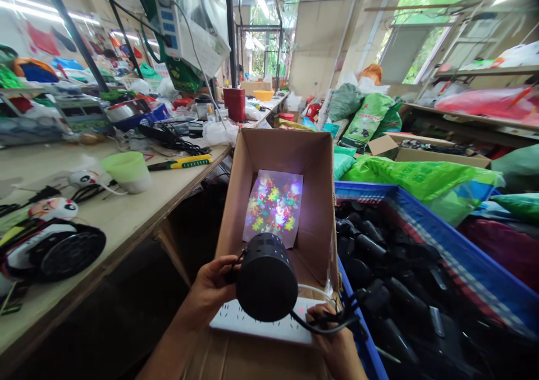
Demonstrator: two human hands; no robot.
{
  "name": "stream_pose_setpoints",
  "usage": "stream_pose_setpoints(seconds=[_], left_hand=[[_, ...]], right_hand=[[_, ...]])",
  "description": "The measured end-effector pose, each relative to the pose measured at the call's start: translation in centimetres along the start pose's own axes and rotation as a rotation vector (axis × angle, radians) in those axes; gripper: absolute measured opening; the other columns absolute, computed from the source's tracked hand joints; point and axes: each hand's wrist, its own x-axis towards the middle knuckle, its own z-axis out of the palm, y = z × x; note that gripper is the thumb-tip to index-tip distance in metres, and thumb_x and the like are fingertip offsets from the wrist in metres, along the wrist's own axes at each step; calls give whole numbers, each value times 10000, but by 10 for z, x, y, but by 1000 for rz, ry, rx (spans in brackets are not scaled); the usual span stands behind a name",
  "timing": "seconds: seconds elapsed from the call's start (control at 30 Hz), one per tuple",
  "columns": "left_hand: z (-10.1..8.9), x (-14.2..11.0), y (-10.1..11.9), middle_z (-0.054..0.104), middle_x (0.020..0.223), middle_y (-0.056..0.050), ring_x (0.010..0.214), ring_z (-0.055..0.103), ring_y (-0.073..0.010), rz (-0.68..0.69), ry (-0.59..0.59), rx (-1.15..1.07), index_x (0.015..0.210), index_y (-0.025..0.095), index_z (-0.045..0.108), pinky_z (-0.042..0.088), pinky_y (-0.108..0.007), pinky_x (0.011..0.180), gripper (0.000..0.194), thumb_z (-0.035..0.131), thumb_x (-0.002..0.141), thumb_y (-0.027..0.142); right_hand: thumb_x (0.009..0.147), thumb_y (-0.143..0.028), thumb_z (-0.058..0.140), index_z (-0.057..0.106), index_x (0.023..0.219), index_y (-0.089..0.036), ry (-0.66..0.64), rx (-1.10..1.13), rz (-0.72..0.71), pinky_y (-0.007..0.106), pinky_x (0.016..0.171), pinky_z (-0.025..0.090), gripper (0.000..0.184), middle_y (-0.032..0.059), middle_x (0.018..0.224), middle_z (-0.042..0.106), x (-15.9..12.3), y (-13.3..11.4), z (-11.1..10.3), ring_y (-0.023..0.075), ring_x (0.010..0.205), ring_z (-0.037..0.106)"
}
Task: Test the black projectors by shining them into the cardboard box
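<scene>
The left hand [206, 293] grips a black cylindrical lamp [267, 276] at six o'clock, fingers closed around its side, pointing it into a cardboard box [278, 144]. At five o'clock, the right hand [337, 335] pinches the lamp's black cord [326, 328]. A white power strip [252, 323] lies just beneath. Colored star-shaped light [273, 207] glows inside the box at twelve. A blue crate [404, 192] of black lamps [379, 279] sits at three, a workbench [54, 161] at nine.

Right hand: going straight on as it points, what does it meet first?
Probably the white plastic power strip beside the right hand; depth is unclear, so it might pass over to the brown cardboard box wall.
</scene>
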Motion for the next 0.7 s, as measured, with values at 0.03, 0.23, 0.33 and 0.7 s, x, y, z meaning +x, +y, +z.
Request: stream_pose_setpoints(seconds=[0.03,0.23,0.33,0.7], left_hand=[[-1,0,-1,760,848,9,741,697,-138,-4,2,4,900,263,726,553,-182,650,407,862,537,139],[-2,-2,-4,762,865,-3,761,705,-144,3,-17,-19,917,255,720,559,-184,652,413,855,551,121],[0,-2,-3,762,864,-6,760,707,-140,4,-29,-30,916,248,719,559,-179,654,404,850,560,108],[6,-4,-1,764,833,7,740,705,-133,-9,-4,-31,887,250,727,562,-170,638,400,861,536,114]], right_hand=[[863,-374,495,686,809,-199,-1,-13,-5,347,737,542,265,99,807,721,1,-1,0,256,813,678],[855,-356,490,673,795,-210,-34,-47,3,332,682,537,242,85,797,704,3,1,-2,240,748,665],[857,-351,479,664,796,-213,-66,-42,25,333,695,532,239,78,796,697,2,0,-1,235,748,657],[859,-421,456,656,755,-231,15,1,38,319,673,540,295,72,795,695,5,-10,-3,227,740,660]])
